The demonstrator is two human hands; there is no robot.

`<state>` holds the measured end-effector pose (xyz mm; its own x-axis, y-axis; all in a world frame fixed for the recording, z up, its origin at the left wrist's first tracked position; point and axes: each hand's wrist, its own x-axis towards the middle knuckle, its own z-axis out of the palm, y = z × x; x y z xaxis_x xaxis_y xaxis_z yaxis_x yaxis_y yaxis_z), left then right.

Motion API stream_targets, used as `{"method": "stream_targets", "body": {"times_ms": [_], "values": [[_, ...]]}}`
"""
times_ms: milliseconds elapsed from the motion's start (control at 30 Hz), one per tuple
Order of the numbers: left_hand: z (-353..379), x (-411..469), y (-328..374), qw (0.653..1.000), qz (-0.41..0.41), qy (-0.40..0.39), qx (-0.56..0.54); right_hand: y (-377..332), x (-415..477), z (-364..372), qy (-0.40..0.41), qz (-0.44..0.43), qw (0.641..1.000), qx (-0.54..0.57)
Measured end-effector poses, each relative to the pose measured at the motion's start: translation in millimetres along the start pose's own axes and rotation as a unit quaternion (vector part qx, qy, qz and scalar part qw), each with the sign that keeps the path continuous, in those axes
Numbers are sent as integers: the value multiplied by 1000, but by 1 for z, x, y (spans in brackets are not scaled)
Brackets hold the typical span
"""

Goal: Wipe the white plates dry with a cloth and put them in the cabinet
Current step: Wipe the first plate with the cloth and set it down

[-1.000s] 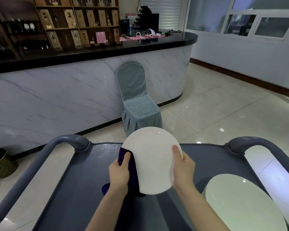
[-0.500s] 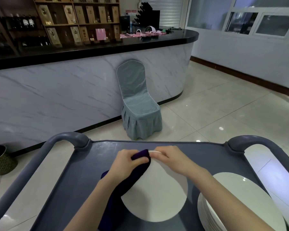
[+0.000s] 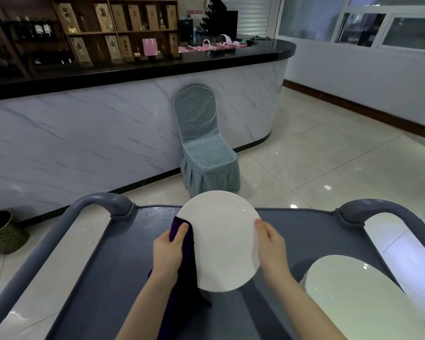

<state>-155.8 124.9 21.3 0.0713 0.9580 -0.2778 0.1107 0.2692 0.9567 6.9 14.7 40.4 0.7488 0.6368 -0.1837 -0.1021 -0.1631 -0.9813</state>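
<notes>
White plate (image 3: 221, 239) is held up above the grey cart (image 3: 103, 278), tilted so that its broad face looks back at the person and its lower rim hangs just over the cart's surface. It sits between the two hands. The left hand (image 3: 168, 253) is at the plate's left edge with a purple cloth (image 3: 188, 263) pressed against it: the thumb lies on the front of the cloth, the rest of the fingers (image 3: 180, 231) are curled round behind, and the cloth's loose end trails down to the cart. The right hand (image 3: 272, 249) clasps the right edge, thumb on the face near the rim and the other fingers hidden behind the plate. Both forearms reach up from the bottom of the view, roughly parallel. A stack of plates (image 3: 358, 298) rests on the cart to the right, well apart from the held one. Beyond the cart a covered chair (image 3: 204, 148) stands against a marble-fronted bar, and a woven basket (image 3: 3, 234) sits on the floor at the left. Half a second ago the plate lay low and nearly flat over the cart, with both hands together at its far rim and the cloth draped across its left side; now it has been raised and turned upright, and the hands have parted to opposite edges.
</notes>
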Motion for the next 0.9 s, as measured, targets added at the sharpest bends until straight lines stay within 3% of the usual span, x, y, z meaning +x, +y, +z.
{"method": "stream_targets", "body": {"times_ms": [100, 200, 267, 333, 433, 533, 600, 700, 800, 900], "values": [[-9, 7, 23, 985, 119, -46, 118, -27, 18, -13, -83, -88, 988, -99], [-6, 6, 43, 928, 245, -144, 242, -44, 30, -10, -210, -161, 923, -279], [-3, 4, 48, 899, 283, -185, 279, -42, 29, -6, -263, -184, 888, -329], [-4, 3, 48, 895, 287, -193, 279, -39, 29, -5, -268, -199, 897, -291], [-8, 2, 42, 952, 203, -154, 170, -44, 27, -6, -179, -182, 941, -224], [-1, -5, 24, 997, 61, -54, 12, -40, 19, 5, -6, -55, 998, -25], [9, -11, 12, 998, -12, 5, -62, -27, 7, 16, 55, 30, 994, 85], [7, -5, 10, 998, -9, 21, -58, -18, 1, 13, -3, 42, 998, 51], [-9, 4, 21, 997, 73, -18, 33, -37, 19, -8, -61, -61, 995, -47], [-8, 7, 36, 960, 196, -114, 165, -58, 35, -12, -189, -138, 951, -204]]}}
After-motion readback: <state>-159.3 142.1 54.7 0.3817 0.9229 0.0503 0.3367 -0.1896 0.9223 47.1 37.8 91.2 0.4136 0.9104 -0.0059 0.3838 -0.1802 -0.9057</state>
